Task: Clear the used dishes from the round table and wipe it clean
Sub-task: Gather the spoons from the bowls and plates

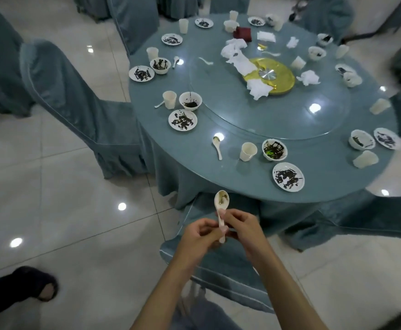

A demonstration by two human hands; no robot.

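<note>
Your left hand [200, 233] and right hand [241, 223] both pinch the spoon [221, 200] by its handle, scoop end toward the table [230, 177]. Nearest plate [288, 176] lies ahead-right; right hand nearer.

Bare arms: the left grip [198, 234] and right grip [242, 225] wear nothing, and both forearms [282, 282] are uncovered as far up as I can see. Beneath them is a leg in faded blue-grey jeans [194, 315]. Whose black open-toed slipper [36, 283] stands at the left, I cannot tell.
</note>
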